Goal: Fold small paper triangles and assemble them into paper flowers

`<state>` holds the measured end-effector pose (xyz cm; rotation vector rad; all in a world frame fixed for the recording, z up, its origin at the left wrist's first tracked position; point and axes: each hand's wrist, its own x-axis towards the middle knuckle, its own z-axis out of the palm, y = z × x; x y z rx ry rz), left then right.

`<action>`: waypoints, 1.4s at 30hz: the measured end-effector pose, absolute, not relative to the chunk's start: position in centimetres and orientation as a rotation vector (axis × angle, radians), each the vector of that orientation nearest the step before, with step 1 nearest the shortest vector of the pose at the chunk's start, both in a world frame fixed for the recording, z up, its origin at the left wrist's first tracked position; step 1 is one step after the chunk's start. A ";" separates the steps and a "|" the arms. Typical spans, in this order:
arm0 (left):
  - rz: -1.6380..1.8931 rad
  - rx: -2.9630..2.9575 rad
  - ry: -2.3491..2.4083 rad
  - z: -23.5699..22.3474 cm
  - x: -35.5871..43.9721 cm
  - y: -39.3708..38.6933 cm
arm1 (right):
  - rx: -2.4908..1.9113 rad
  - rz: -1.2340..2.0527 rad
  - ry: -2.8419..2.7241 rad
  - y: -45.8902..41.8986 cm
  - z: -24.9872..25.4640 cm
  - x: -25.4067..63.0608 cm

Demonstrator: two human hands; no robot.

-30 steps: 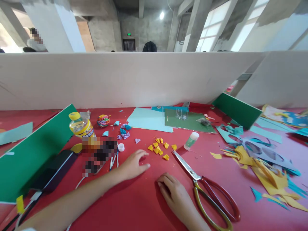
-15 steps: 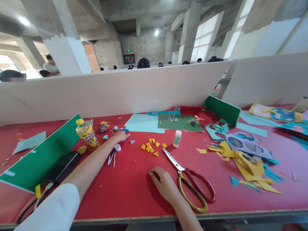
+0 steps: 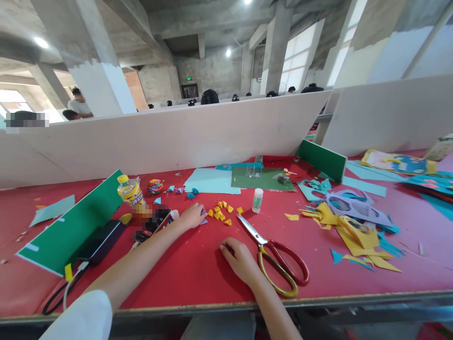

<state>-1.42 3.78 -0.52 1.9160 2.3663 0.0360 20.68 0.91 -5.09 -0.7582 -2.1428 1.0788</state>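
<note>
Purple paper pieces (image 3: 204, 222) lie mid-desk (image 3: 184, 278). Nearer the front edge, the right hand (image 3: 239, 259) rests half-open. Beyond, the left hand (image 3: 192, 216) has moved beside yellow paper pieces (image 3: 221, 216), fingers bent at the purple ones; whether pinching, I cannot tell.

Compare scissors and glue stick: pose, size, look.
Pose: the scissors lie flat; the glue stick stands upright.
Size: the scissors are much longer than the glue stick.
Look: the scissors have metal blades, one red and one yellow handle; the glue stick is white with a green label.
Shared: both rest on the red tabletop, unheld.
</note>
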 end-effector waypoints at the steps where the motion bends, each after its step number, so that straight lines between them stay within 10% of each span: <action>1: 0.063 1.927 2.367 -0.3 -1.1 2.9 | -0.752 1.087 -2.140 0.9 -5.1 20.7; 27: 1.225 1.445 1.421 -4.0 4.8 -2.8 | -0.787 1.249 -1.892 1.5 -5.2 20.8; 42: 1.228 1.374 1.412 -4.0 5.3 -3.3 | -0.842 1.070 -1.915 0.9 -5.3 20.8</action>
